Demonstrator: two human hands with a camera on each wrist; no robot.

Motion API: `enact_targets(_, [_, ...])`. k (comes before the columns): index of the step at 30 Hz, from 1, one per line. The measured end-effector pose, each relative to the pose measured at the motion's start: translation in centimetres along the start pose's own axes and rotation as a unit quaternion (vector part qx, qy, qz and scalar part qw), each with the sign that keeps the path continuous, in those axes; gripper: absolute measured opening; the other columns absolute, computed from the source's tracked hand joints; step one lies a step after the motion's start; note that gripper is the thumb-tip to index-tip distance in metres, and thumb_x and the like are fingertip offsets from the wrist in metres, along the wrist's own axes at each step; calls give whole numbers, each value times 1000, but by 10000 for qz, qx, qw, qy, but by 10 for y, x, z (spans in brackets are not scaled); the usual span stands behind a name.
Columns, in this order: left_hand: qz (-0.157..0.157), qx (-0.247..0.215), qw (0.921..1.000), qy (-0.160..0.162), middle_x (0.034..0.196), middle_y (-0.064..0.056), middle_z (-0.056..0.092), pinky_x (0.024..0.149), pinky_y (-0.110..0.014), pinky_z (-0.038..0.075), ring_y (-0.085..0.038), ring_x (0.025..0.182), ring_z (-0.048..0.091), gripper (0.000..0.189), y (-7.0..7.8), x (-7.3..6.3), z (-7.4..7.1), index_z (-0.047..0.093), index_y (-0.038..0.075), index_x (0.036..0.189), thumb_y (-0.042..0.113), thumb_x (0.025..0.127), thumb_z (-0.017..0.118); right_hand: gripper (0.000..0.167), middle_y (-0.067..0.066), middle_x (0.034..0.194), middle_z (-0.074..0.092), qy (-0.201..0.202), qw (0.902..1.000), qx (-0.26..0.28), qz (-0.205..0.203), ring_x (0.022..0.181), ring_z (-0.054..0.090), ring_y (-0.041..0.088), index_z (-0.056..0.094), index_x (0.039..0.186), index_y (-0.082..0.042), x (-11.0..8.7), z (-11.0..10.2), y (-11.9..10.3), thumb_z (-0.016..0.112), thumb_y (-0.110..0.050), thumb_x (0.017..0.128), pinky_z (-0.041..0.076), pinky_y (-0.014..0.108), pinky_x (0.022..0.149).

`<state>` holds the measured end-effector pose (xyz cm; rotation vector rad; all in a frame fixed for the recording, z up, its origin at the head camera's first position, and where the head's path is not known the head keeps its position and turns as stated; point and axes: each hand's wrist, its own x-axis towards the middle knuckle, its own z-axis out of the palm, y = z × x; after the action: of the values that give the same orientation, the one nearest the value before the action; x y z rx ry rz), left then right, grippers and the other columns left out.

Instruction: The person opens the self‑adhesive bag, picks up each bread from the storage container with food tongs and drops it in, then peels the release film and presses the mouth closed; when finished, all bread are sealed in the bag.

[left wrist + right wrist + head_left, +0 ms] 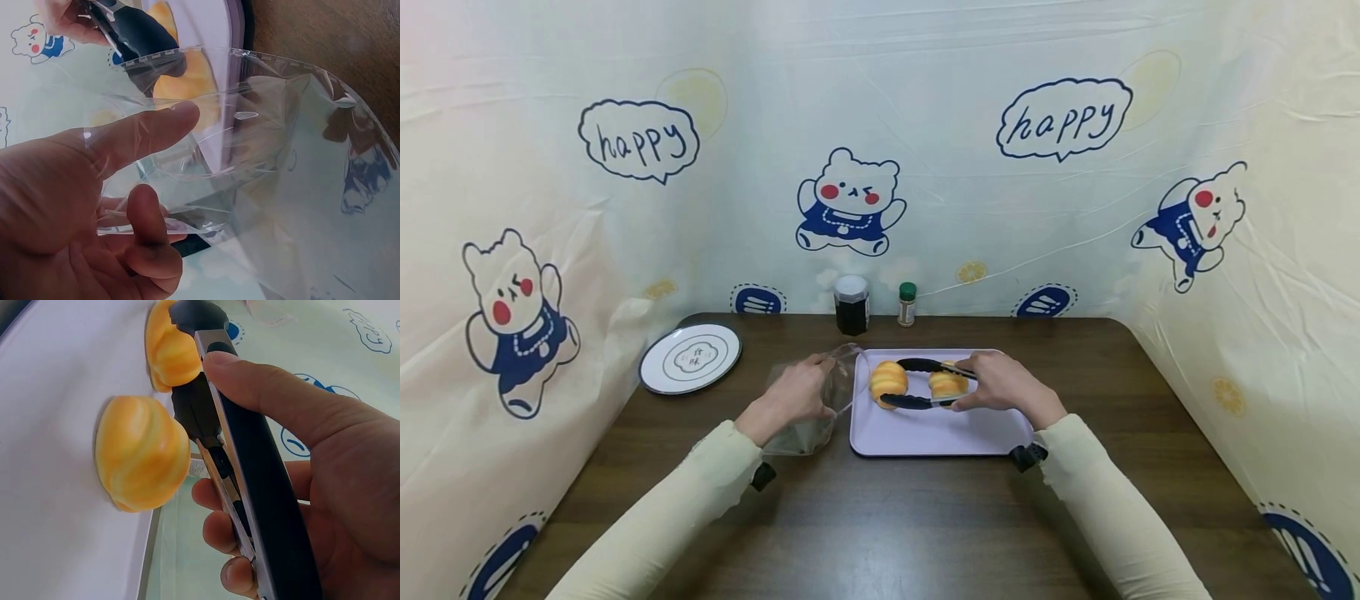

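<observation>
My left hand (792,393) holds a clear plastic bag (808,433) by its mouth, left of the tray. In the left wrist view the thumb is stretched out against the bag's film, and the bag's mouth gapes toward the tray. My right hand (1003,383) grips black-tipped metal tongs (262,481) over the lilac tray (940,435). Their spread tips lie at the far and near sides of the left bread roll (886,379). A second bread roll (140,456) sits on the tray beneath the tongs' arms, close to the right hand.
A blue-rimmed white plate (662,358) lies at the back left of the brown table (880,517). Behind the tray stand a dark jar with a pale lid (852,308) and a small green-capped bottle (907,305). Printed cloth (970,208) hangs around the table.
</observation>
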<state>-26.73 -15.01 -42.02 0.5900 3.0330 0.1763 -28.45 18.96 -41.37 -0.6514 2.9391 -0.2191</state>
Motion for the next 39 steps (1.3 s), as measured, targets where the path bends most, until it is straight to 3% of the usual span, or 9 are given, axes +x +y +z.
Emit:
enact_targets(6, [-243, -317, 9991, -125, 150, -26, 45, 100, -54, 52, -43, 125, 57, 95, 2, 0, 2, 44, -1, 147, 37, 72, 89, 71, 11, 117, 70, 154, 9998, -63, -103, 104, 65, 26, 68, 130, -10, -2, 2, 0, 81, -55, 76, 53, 48, 96])
enact_targets(12, [-385, -460, 9980, -197, 151, -25, 44, 101, -54, 51, -43, 125, 57, 100, 4, 1, 5, 43, 1, 149, 41, 70, 90, 68, 9, 118, 69, 151, 9998, 80, -49, 102, 62, 24, 67, 130, -12, -7, 3, 2, 80, -54, 78, 54, 47, 93])
enact_targets(19, [-373, -501, 9978, -219, 152, -25, 42, 103, -56, 49, -45, 127, 55, 99, 2, 1, 6, 43, 2, 149, 42, 70, 89, 71, 16, 135, 63, 325, 9986, 415, 98, 120, 61, 35, 61, 137, -10, -18, -6, 10, 80, -50, 80, 50, 55, 101])
enact_targets(27, [-371, -479, 9979, -243, 153, -26, 42, 104, -55, 49, -45, 129, 54, 100, 1, 2, 8, 43, 1, 149, 44, 70, 89, 78, 11, 117, 68, 856, 9955, 394, -96, 99, 64, 25, 61, 137, -10, -35, -25, 6, 77, -59, 79, 56, 46, 87])
enact_targets(33, [-442, -531, 9972, -301, 153, -25, 42, 103, -55, 50, -44, 127, 56, 100, 3, 4, 8, 42, 1, 149, 42, 70, 89, 78, 8, 117, 68, 1105, 9927, 435, -199, 96, 64, 22, 60, 139, -14, -45, -37, -5, 77, -59, 78, 56, 43, 85])
enact_targets(39, [-400, -560, 9973, -249, 154, -25, 42, 102, -55, 50, -43, 124, 58, 103, 3, 5, 8, 40, 4, 151, 43, 69, 90, 74, 5, 117, 68, 1096, 9912, 559, -496, 93, 62, 19, 60, 139, -16, -47, -42, -20, 78, -55, 79, 56, 39, 82])
